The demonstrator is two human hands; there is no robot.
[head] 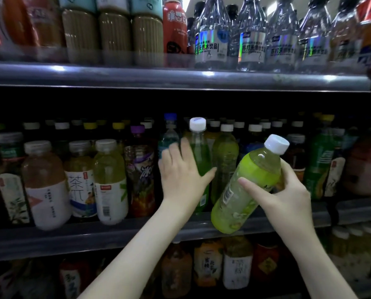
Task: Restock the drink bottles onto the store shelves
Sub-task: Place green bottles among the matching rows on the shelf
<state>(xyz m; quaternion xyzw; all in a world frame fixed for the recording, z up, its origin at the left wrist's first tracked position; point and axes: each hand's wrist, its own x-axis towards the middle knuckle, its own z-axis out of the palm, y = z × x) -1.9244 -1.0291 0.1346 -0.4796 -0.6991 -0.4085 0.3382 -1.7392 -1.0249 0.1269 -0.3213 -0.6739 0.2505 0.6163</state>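
My right hand (286,190) grips a light green drink bottle (249,186) with a white cap, tilted with its cap up and to the right, in front of the middle shelf (72,238). My left hand (180,171) is at a darker green bottle (199,152) with a white cap that stands upright on that shelf; the thumb lies across its front and the fingers reach round its left side. A second olive-green bottle (224,160) stands just right of it, behind the held one.
The middle shelf is packed with tea and juice bottles (109,182) left and right of my hands. Clear water bottles (210,39) and milk-tea bottles (115,33) fill the upper shelf (180,77). More bottles (236,264) stand on the lower shelf.
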